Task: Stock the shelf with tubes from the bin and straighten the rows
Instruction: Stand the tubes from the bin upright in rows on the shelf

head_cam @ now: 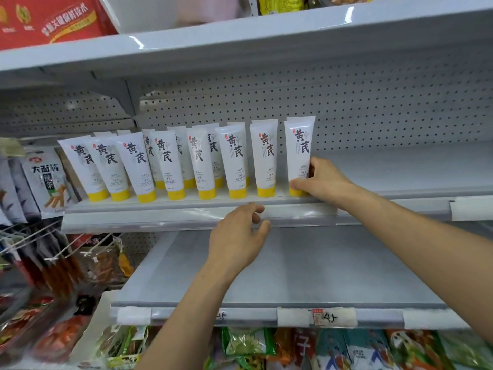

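Observation:
Several white tubes with yellow caps (165, 164) stand cap-down in two rows along the front of the middle shelf (186, 209); the ones at the left lean to the left. My right hand (320, 180) grips the rightmost tube (298, 145) near its cap, fingers wrapped around its lower part. My left hand (240, 233) hovers just below the shelf's front rail with its fingers loosely curled and nothing in it. No bin is in view.
The shelf to the right of the tubes is bare, backed by white pegboard (373, 108). A bare grey shelf (293, 276) lies below with price labels (328, 317). Snack bags (45, 180) hang at left; packets fill the bottom shelf (346, 348).

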Demonstrator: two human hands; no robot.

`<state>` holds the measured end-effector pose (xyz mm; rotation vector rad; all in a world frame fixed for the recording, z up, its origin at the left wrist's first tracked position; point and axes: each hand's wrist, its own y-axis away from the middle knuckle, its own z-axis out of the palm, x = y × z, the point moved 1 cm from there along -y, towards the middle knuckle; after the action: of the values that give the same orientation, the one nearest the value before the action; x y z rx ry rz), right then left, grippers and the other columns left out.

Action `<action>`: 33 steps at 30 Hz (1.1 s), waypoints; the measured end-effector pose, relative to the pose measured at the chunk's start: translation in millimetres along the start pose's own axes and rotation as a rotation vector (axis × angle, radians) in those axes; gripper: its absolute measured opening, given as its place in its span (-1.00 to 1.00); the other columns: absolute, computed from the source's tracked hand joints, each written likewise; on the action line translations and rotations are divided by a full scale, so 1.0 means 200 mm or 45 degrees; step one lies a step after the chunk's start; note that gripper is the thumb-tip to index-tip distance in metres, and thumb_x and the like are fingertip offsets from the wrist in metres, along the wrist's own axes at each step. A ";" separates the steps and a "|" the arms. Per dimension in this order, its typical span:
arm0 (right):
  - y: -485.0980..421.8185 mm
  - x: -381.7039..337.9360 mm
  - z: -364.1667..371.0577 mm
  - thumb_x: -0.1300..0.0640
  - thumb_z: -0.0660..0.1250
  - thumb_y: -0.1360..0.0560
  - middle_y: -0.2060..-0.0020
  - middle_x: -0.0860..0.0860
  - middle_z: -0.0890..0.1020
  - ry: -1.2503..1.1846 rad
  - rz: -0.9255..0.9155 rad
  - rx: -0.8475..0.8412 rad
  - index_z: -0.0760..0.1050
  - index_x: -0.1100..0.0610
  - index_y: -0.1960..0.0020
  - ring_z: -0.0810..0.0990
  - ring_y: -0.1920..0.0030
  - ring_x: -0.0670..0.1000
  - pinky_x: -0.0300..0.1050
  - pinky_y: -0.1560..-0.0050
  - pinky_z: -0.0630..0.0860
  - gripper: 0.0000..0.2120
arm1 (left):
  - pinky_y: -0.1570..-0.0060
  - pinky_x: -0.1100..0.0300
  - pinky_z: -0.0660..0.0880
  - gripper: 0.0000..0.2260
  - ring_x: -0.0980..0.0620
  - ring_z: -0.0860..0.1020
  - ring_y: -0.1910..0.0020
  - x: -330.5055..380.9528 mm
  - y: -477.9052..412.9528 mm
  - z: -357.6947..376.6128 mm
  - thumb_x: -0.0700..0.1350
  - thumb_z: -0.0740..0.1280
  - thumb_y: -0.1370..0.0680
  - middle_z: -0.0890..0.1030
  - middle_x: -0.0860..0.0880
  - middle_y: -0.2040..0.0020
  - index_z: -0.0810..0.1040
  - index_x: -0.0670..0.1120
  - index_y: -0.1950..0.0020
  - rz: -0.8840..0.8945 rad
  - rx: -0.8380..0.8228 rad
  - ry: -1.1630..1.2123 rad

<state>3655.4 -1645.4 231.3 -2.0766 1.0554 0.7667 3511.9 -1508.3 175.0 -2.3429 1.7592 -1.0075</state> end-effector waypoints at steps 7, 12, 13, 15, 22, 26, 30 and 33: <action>0.04 0.01 0.01 0.18 0.44 -0.40 0.06 0.02 0.64 0.087 0.001 0.067 0.50 0.14 -0.07 0.62 0.01 0.05 -0.07 0.00 0.54 -0.74 | -0.06 0.03 0.54 -0.71 0.08 0.56 -0.02 -0.04 0.00 -0.02 0.09 0.26 -0.56 0.58 0.16 -0.06 0.48 0.10 -0.27 0.025 -0.005 0.058; 0.18 0.03 0.00 0.05 0.36 -0.47 -0.17 0.04 0.54 0.304 -0.047 0.289 0.39 0.11 -0.32 0.49 -0.19 0.09 0.04 -0.17 0.47 -0.55 | -0.06 0.02 0.54 -0.71 0.08 0.56 -0.04 -0.06 0.08 -0.03 0.08 0.27 -0.56 0.59 0.15 -0.06 0.49 0.10 -0.27 0.009 0.000 0.075; 0.24 0.03 0.01 0.06 0.33 -0.49 -0.19 0.04 0.53 0.365 -0.127 0.353 0.39 0.11 -0.32 0.47 -0.21 0.09 0.06 -0.18 0.45 -0.58 | -0.06 0.02 0.54 -0.71 0.09 0.55 -0.03 -0.06 0.11 -0.03 0.08 0.27 -0.56 0.59 0.15 -0.06 0.49 0.10 -0.27 0.005 0.005 0.083; 0.36 0.03 0.03 0.10 0.30 -0.52 -0.18 0.01 0.53 0.441 -0.282 0.367 0.42 0.08 -0.29 0.48 -0.19 0.07 0.04 -0.15 0.44 -0.65 | -0.05 0.02 0.54 -0.72 0.10 0.55 0.00 -0.05 0.17 -0.03 0.07 0.27 -0.57 0.58 0.16 -0.05 0.48 0.10 -0.27 0.001 0.023 0.089; 0.69 0.14 0.23 0.09 0.29 -0.53 -0.15 -0.05 0.57 0.573 -0.394 -0.011 0.47 0.03 -0.23 0.53 -0.13 -0.01 0.01 -0.14 0.47 -0.73 | 0.03 0.10 0.55 -0.73 0.16 0.55 0.07 -0.15 0.52 0.03 0.05 0.29 -0.58 0.60 0.14 -0.04 0.50 0.08 -0.27 -0.137 -0.013 0.150; 0.83 0.16 0.41 0.03 0.27 -0.55 -0.17 -0.10 0.55 0.571 -0.416 -0.206 0.46 -0.02 -0.24 0.51 -0.13 -0.06 -0.04 -0.12 0.46 -0.73 | 0.05 0.15 0.54 -0.72 0.16 0.56 0.11 -0.32 0.77 0.06 0.02 0.31 -0.57 0.62 0.13 -0.02 0.50 0.06 -0.28 -0.240 -0.112 0.085; 0.94 0.12 0.72 0.02 0.27 -0.55 -0.12 -0.09 0.55 0.538 -0.476 -0.461 0.46 -0.02 -0.19 0.51 -0.09 -0.06 -0.05 -0.06 0.49 -0.77 | 0.01 0.08 0.55 -0.76 0.07 0.57 0.12 -0.52 0.98 0.07 -0.05 0.35 -0.54 0.63 0.07 0.07 0.56 -0.02 -0.20 -0.400 -0.144 0.150; 0.98 0.08 0.99 0.01 0.27 -0.52 -0.13 -0.06 0.57 0.517 -0.484 -0.666 0.48 -0.03 -0.16 0.53 -0.12 0.00 0.00 -0.06 0.51 -0.78 | 0.01 0.10 0.54 -0.74 0.09 0.54 0.15 -0.75 1.12 0.06 -0.05 0.34 -0.55 0.57 0.10 0.09 0.54 -0.03 -0.24 -0.603 -0.144 0.227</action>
<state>3459.5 -1586.6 42.4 -2.8616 0.6554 0.4652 3307.4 -1460.1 6.3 -2.9058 1.3617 -1.2315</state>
